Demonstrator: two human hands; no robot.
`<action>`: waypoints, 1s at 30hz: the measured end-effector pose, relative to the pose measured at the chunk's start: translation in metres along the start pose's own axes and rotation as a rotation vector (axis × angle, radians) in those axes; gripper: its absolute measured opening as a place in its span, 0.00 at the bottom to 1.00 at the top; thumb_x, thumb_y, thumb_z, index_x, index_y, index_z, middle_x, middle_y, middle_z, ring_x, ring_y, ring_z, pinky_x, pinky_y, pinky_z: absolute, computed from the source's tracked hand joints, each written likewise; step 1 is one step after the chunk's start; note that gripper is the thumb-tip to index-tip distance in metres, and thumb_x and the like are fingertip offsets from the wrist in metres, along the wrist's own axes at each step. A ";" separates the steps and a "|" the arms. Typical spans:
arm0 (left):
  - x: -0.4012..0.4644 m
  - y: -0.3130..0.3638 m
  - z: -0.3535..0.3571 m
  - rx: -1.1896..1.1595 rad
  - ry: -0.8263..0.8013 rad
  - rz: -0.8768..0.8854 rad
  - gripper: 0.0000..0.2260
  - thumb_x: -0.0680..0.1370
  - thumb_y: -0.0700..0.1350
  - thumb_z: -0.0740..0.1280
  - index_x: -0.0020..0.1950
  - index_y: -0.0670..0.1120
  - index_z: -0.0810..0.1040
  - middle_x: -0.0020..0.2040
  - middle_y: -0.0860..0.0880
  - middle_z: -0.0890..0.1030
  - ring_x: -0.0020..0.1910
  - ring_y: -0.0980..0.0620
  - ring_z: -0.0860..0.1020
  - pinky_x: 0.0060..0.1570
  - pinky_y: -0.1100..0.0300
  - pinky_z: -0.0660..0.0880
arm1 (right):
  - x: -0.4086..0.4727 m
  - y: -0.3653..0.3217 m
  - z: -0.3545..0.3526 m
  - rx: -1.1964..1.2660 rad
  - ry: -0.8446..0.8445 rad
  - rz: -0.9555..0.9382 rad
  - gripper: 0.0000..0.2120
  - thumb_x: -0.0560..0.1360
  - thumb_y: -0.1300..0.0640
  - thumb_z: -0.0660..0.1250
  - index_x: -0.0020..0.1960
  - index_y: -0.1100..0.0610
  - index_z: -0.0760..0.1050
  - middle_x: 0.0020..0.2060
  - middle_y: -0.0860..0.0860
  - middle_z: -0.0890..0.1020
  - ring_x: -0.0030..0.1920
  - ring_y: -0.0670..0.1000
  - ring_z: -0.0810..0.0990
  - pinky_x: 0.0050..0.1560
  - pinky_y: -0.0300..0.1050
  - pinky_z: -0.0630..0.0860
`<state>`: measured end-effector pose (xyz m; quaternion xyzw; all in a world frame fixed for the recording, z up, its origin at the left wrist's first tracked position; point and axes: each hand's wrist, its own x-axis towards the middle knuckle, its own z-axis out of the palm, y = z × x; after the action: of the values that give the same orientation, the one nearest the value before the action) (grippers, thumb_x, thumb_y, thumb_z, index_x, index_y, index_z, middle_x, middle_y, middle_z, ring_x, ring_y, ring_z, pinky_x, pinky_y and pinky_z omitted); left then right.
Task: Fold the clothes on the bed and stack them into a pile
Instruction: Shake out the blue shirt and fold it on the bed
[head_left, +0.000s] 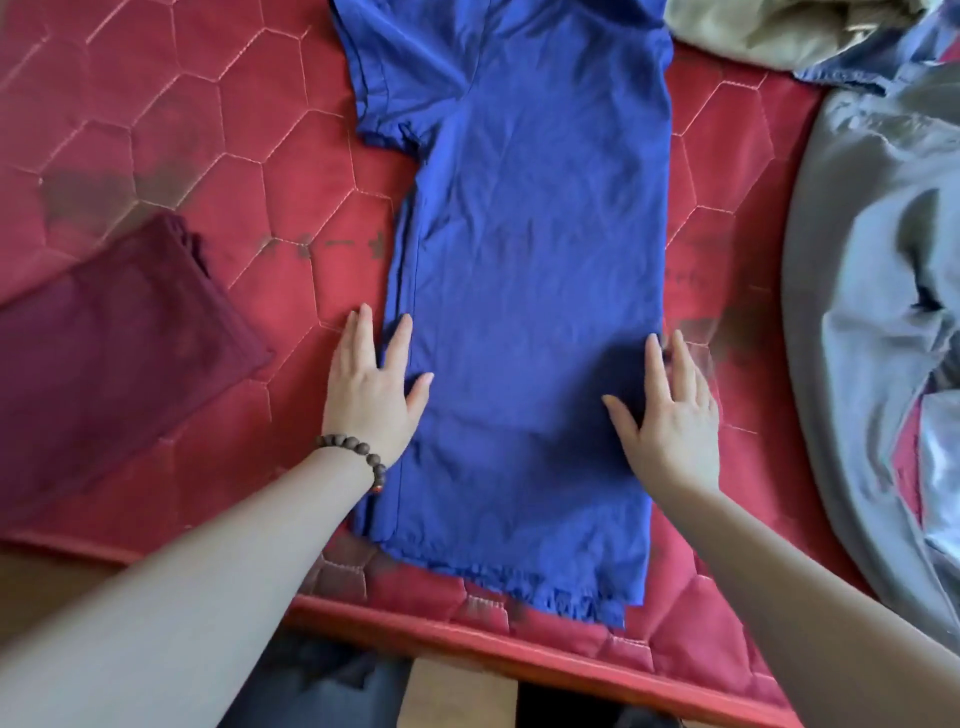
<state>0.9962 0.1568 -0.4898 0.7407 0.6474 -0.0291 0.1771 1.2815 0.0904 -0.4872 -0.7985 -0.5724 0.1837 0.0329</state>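
While spread lengthwise down the middle of the bed, blue shirt lying flat, collar end far, hem near and reaching almost to the bed's near edge. Right side already folded in to a straight edge; left sleeve sticking out at the far left. Left side folded over in a narrow strip near the hem.

Left hand flat on the shirt's left edge, fingers straight and spread, thumb and forefinger on the cloth, outer fingers on the red quilt beside it. Grip open, holding nothing, only pressing down. Bead bracelet round the left wrist.

Right hand flat on the shirt's right edge, fingers straight, thumb out over the cloth, outer fingers past the edge onto the quilt. Grip open too, nothing pinched or curled round. Somewhat blurred at the fingertips.

Folded maroon garment lying on the bed to the left, apart from the shirt. Grey cloth heaped along the right side of the bed, well clear of the shirt's edge. Olive cloth and a bit of blue cloth bunched at the far right corner, near the shirt's shoulder.
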 end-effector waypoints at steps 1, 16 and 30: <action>-0.012 0.003 -0.001 -0.038 0.043 -0.002 0.27 0.77 0.47 0.68 0.75 0.43 0.67 0.72 0.31 0.64 0.70 0.33 0.64 0.68 0.41 0.64 | -0.014 -0.002 -0.002 0.010 0.008 0.054 0.34 0.76 0.48 0.68 0.77 0.54 0.58 0.73 0.58 0.64 0.71 0.61 0.63 0.67 0.59 0.63; -0.125 0.005 0.019 -0.192 -0.104 -0.137 0.20 0.81 0.39 0.58 0.71 0.53 0.69 0.32 0.48 0.72 0.30 0.46 0.70 0.31 0.56 0.63 | -0.139 -0.011 0.016 0.122 -0.309 0.262 0.25 0.82 0.52 0.56 0.76 0.38 0.56 0.48 0.56 0.80 0.45 0.62 0.78 0.45 0.52 0.75; -0.172 0.011 0.015 -0.230 0.066 -0.306 0.20 0.74 0.41 0.71 0.65 0.39 0.74 0.57 0.38 0.75 0.56 0.37 0.74 0.52 0.44 0.71 | -0.166 -0.009 0.012 -0.002 -0.007 0.150 0.30 0.75 0.53 0.70 0.75 0.52 0.65 0.71 0.61 0.66 0.70 0.63 0.64 0.69 0.61 0.60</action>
<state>0.9821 -0.0120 -0.4545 0.6092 0.7570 0.0428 0.2327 1.2236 -0.0618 -0.4538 -0.8386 -0.5111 0.1879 0.0159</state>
